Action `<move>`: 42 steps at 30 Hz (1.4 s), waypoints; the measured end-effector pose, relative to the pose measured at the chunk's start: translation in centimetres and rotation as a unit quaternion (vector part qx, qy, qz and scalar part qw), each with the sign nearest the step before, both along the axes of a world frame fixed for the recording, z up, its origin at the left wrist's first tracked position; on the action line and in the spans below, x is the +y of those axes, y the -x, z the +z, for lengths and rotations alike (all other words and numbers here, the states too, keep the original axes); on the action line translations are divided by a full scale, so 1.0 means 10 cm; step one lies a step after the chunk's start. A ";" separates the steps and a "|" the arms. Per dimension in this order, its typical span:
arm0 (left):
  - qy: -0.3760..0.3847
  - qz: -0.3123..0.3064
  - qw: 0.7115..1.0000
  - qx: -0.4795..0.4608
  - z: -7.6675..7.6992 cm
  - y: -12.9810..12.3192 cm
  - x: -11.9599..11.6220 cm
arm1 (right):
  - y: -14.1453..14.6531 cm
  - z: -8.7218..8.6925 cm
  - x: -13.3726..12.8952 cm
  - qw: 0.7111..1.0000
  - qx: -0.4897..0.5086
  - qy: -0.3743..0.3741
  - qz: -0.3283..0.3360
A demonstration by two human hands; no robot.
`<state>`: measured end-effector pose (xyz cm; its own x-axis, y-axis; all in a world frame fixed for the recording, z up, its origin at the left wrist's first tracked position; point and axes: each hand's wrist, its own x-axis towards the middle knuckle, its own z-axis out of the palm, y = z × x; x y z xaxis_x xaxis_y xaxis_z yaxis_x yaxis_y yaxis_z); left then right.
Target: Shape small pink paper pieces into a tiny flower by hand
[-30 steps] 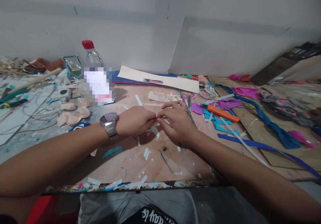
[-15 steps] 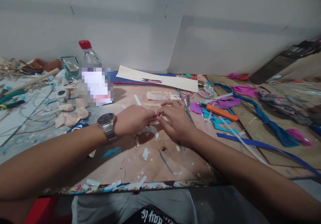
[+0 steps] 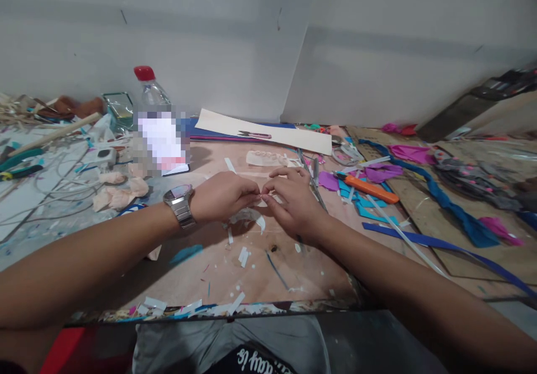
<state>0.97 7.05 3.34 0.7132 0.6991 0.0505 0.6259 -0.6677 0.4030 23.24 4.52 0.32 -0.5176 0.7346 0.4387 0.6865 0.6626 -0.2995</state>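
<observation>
Here, the left hand (image 3: 220, 197), with a silver metal-banded watch (image 3: 180, 203) on its wrist, is curled nearly closed, thumb and forefinger pinching a tiny pale piece (image 3: 260, 196) too small to make out clearly. The right hand (image 3: 296, 200) is just beside it, fingers loosely bent, its thumb and forefinger tips gathered on the same piece, above the stained tan tabletop (image 3: 251, 278). Beyond them lies a flat cream ruffled strip (image 3: 258, 160)
</observation>
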 end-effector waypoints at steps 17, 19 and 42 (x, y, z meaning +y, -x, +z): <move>0.097 0.006 0.995 -0.007 -0.02 0.03 0.06 | 0.00 -0.01 -0.01 1.000 0.021 -0.010 0.014; 0.119 -0.003 0.993 -0.015 0.00 0.03 0.04 | 0.00 0.00 -0.02 0.999 0.026 -0.019 0.020; 0.445 -0.030 0.881 -0.158 -0.04 0.09 0.11 | -0.03 -0.02 0.01 0.995 0.032 -0.071 0.064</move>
